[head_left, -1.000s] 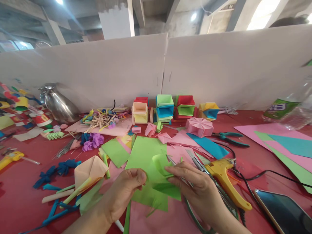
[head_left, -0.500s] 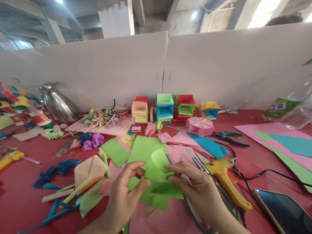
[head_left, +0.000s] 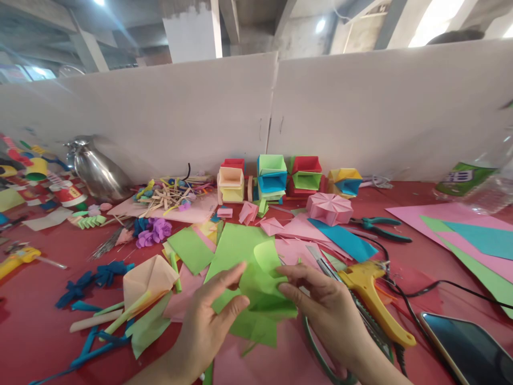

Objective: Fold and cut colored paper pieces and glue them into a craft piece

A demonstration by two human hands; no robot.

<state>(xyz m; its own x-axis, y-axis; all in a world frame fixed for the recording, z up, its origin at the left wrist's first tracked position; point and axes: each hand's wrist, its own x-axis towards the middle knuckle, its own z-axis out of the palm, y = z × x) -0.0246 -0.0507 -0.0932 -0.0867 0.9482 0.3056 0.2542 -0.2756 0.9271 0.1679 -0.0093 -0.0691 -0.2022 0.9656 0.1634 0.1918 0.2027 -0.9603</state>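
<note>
A small piece of light green paper (head_left: 264,289), curled at its top and creased near the bottom, is held above the table. My right hand (head_left: 326,307) pinches its right edge between thumb and fingers. At its left edge is my left hand (head_left: 210,315), with thumb and forefinger spread apart and no grip visible on the paper. Below lies a larger green sheet (head_left: 238,246) on pink paper. Scissors with a dark green handle (head_left: 312,350) lie partly hidden under my right hand.
A yellow glue gun (head_left: 377,299), its cord and a phone (head_left: 471,342) lie to the right. Teal pliers (head_left: 380,227) sit farther back. Folded paper boxes (head_left: 271,179) line the white partition (head_left: 192,117). Paper scraps and a peach folded piece (head_left: 148,280) are on the left.
My left thumb and forefinger have opened slightly wider at the paper's left edge. The small green paper has shifted and bent a little, still in my right hand.
</note>
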